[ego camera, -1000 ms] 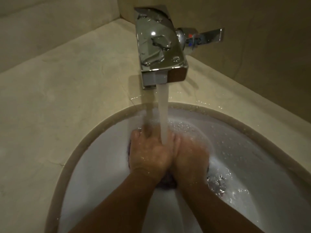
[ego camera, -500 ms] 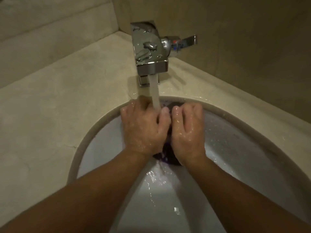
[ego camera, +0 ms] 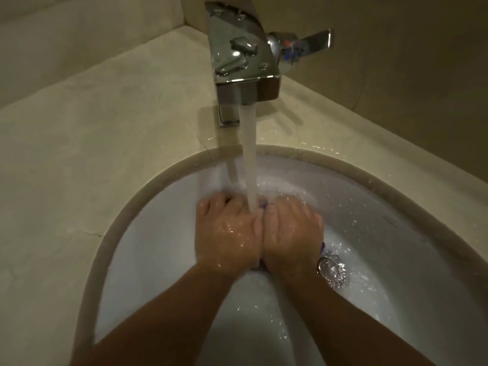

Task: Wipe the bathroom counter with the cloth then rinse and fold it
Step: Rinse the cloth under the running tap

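Dim warm light; glare on faucet [ego camera: 241, 56]; soft blur; edges bowed.

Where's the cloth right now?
The cloth is bunched between the left hand and right hand, under the tap's stream, inside the sink.

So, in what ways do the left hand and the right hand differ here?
The left hand shows no cloth at its outer edge; purple cloth peeks out beside the right hand. The drain lies beside the right hand, not the left. Both are wet and pressed together, gripping the cloth under the water stream.
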Demonstrator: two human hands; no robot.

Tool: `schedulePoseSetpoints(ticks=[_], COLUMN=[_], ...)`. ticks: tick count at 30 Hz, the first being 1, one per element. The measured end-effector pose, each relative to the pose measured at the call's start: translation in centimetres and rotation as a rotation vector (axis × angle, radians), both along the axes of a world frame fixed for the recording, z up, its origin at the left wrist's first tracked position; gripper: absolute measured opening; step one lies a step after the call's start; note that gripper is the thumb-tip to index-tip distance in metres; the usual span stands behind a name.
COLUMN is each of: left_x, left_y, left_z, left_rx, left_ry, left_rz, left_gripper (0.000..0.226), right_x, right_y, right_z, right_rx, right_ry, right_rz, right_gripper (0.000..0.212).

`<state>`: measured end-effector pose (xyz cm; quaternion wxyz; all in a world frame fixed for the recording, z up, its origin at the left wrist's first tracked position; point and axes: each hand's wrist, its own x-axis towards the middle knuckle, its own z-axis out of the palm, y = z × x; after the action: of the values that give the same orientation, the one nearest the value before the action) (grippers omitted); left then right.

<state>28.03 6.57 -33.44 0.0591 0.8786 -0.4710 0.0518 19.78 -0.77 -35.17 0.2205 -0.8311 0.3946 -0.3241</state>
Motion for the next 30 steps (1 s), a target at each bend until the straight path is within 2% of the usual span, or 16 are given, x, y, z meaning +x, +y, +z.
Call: schedulePoseSetpoints(ticks=[4, 6, 8, 11, 13, 14, 16, 18, 20, 21, 23, 25, 26, 28, 30], left_x=[0.2, 0.0, -0.3, 0.2, 0.5, 0.3, 0.0, 0.1, 0.5, 0.7, 0.9, 0.8, 0.7, 0.4, 0.0], left_y=[-0.8, -1.6, -2.3, -2.4, -2.1, -2.1, -2.0, -1.7, -1.4, -1.4, -1.3, -1.0, -0.7, 0.1, 0.4], left_z=[0.0, 0.3, 0.6, 0.2, 0.0, 0.2, 0.9, 1.2, 1.7, 2.2, 3.1, 3.4, 3.1, 1.7, 0.3], left_rx=[-0.076, -0.132, -0.192, -0.142, -0.075, -0.044, -0.052, -0.072, -0.119, -0.214, -0.473, -0.613, -0.607, -0.505, -0.366], left_ry=[0.016, 0.025, 0.005, 0.121, 0.109, 0.072, 0.05, 0.08, 0.114, 0.121, 0.103, 0.066, 0.059, 0.07, 0.078], left_rz=[0.006, 0.031, 0.054, 0.056, 0.062, 0.053, 0.043, 0.026, 0.088, 0.115, 0.122, 0.115, 0.103, 0.109, 0.119], left_gripper=[0.034, 0.037, 0.034, 0.036, 0.032, 0.031, 0.037, 0.039, 0.042, 0.04, 0.034, 0.035, 0.036, 0.032, 0.025], right_x=[0.5, 0.6, 0.7, 1.1, 1.3, 1.4, 0.9, 0.4, 0.5, 0.8, 1.2, 1.1, 0.8, -0.1, -0.8], right_y=[-0.6, -0.5, -0.5, -0.5, -0.7, -0.6, -0.8, -1.0, -0.4, 0.0, 0.5, 0.6, 0.7, 0.8, 1.3], right_z=[-0.4, -0.1, 0.3, 1.3, 1.6, 2.0, 1.1, 1.2, 2.7, 3.4, 5.3, 6.1, 5.8, 3.6, 1.6], right_rx=[0.033, 0.121, 0.068, 0.024, 0.065, 0.154, 0.293, 0.242, 0.169, 0.139, 0.249, 0.291, 0.254, 0.19, 0.217], right_ry=[0.056, 0.087, 0.155, 0.331, 0.395, 0.412, 0.318, 0.25, 0.073, -0.019, -0.262, -0.429, -0.412, -0.21, -0.039], right_rz=[-0.017, -0.028, -0.089, -0.099, -0.075, -0.059, -0.046, 0.045, 0.033, 0.028, 0.057, 0.074, 0.055, -0.066, -0.2], right_gripper=[0.059, 0.051, 0.04, 0.031, 0.046, 0.054, 0.049, 0.033, 0.03, 0.03, 0.023, 0.032, 0.037, 0.037, 0.038])
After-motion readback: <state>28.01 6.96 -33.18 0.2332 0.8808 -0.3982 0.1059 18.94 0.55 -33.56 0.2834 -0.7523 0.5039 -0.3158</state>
